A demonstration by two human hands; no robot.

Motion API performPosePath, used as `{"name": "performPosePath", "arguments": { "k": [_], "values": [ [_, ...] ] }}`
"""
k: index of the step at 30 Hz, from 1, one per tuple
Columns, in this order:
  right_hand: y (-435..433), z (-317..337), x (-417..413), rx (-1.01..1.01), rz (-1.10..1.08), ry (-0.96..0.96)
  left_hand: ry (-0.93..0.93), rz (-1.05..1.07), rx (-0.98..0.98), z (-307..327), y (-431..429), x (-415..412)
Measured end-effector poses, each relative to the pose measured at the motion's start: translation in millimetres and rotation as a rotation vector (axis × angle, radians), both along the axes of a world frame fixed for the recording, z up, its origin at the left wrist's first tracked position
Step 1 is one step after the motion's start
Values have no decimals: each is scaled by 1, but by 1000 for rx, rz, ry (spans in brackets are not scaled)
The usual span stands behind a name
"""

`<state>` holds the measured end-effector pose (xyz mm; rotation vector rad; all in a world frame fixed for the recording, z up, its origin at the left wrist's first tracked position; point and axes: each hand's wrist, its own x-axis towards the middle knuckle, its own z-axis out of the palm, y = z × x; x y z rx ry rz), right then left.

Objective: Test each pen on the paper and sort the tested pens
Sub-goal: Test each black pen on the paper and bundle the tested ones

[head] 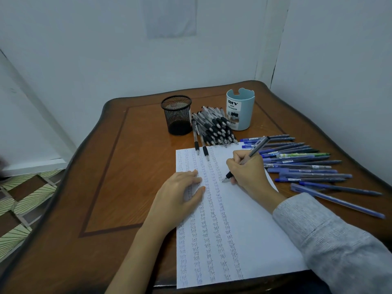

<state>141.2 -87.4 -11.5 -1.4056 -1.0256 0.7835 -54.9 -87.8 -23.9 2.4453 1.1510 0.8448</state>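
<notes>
Head view: pen (257,146) in right hand (247,169) slants, tip lower-left on paper (254,230).

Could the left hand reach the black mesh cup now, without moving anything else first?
Probably yes. The left hand lies flat on the paper and holds nothing, and nothing stands between it and the mesh cup. The black pens lie to the cup's right, out of the way.

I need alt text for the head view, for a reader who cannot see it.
The right hand writes with a pen on the paper, while the left hand rests flat on it. Behind lie black pens between a mesh cup and a blue organizer; blue pens lie at the right.
</notes>
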Motion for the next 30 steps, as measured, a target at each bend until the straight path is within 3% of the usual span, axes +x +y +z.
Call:
{"name": "performPosePath", "arguments": {
  "k": [30],
  "values": [
    [0, 1, 1, 23, -23, -5, 2, 7, -16, 1, 0, 0]
  ]
}}
